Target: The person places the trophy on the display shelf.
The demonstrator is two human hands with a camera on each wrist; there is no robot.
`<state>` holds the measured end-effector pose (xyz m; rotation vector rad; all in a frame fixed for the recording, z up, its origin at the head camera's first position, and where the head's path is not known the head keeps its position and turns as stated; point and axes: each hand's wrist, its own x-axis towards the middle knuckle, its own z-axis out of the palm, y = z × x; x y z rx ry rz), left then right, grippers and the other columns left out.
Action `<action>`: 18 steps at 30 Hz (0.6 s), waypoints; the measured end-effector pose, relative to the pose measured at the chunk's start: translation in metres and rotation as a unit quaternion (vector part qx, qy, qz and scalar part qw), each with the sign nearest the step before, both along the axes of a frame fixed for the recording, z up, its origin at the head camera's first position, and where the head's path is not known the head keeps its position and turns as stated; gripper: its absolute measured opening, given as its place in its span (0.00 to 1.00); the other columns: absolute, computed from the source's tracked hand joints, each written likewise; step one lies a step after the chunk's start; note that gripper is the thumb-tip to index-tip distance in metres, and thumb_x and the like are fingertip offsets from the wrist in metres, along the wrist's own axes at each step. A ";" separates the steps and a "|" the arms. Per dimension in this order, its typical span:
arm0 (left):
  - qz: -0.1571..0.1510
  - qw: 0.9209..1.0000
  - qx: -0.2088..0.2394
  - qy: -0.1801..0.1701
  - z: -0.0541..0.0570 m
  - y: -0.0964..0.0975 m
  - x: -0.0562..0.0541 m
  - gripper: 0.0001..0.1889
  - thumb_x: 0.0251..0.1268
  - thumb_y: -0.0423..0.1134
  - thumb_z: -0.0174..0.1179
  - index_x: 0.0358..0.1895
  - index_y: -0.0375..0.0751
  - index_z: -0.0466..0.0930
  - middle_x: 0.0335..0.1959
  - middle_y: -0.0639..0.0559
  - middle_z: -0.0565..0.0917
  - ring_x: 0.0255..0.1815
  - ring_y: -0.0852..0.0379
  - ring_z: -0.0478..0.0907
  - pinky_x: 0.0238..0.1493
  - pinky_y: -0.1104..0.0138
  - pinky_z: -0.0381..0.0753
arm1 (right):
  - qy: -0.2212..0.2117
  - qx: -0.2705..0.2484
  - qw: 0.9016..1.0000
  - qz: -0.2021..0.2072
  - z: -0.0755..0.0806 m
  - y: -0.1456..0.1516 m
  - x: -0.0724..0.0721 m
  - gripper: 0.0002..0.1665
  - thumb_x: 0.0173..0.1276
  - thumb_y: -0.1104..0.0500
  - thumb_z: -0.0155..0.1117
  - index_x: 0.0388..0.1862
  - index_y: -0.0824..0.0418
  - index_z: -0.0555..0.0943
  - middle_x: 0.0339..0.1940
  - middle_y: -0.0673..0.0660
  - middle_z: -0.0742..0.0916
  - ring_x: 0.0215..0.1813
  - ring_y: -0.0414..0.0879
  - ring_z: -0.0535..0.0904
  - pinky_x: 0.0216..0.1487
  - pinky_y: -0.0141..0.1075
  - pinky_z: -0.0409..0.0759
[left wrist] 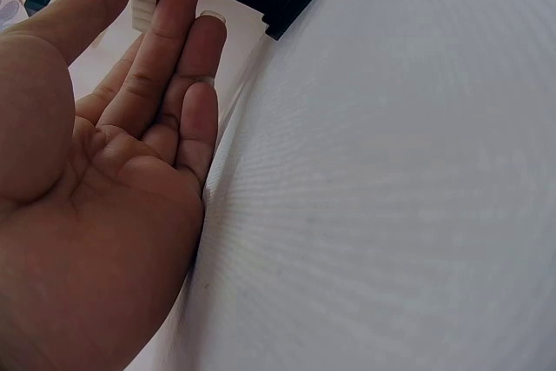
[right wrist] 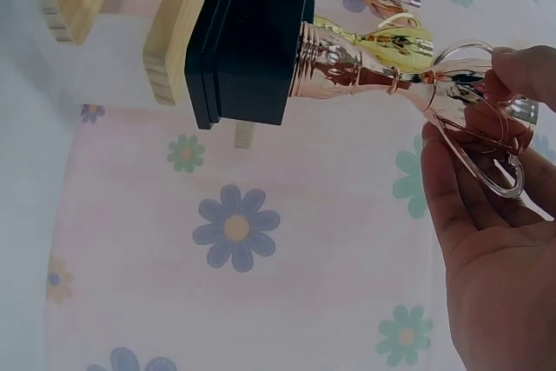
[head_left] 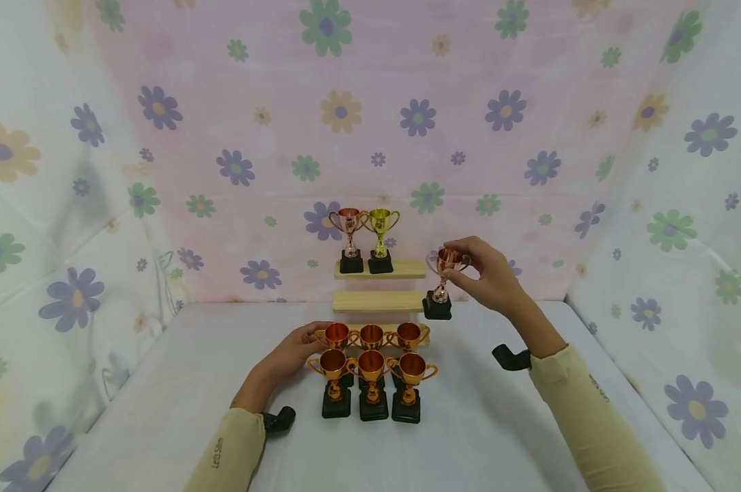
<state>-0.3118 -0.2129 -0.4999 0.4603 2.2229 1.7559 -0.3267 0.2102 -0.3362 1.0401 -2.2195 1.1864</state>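
Note:
My right hand (head_left: 490, 277) pinches a rose-gold trophy cup (head_left: 440, 294) by its bowl, between thumb and fingers. The trophy tilts slightly; its black base is beside the right end of the tiered wooden shelf (head_left: 376, 301). In the right wrist view, the fingers of that hand (right wrist: 512, 180) are around the cup and handle. At the lowest tier's left end, my left hand (head_left: 293, 352) holds the board; the left wrist view shows thumb and fingertips at the wood's end (left wrist: 149, 6). A rose-gold trophy (head_left: 350, 236) and a gold trophy (head_left: 380, 236) stand on the top tier.
Several copper-coloured trophies (head_left: 372, 372) on black bases stand in two rows before the shelf, partly hiding its lowest tier. A white cloth (head_left: 468, 437) covers the table. Flower-printed fabric (head_left: 370, 82) encloses the back and sides.

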 end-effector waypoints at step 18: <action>0.012 1.000 -0.016 0.000 0.001 0.000 0.000 0.23 0.84 0.40 0.55 0.77 0.43 0.71 0.63 0.48 0.86 0.67 0.48 0.79 0.78 0.40 0.60 | -0.005 0.075 0.996 -0.038 0.033 -0.014 -0.022 0.26 0.73 0.63 0.71 0.67 0.69 0.79 0.55 0.62 0.84 0.54 0.60 0.82 0.55 0.54 0.80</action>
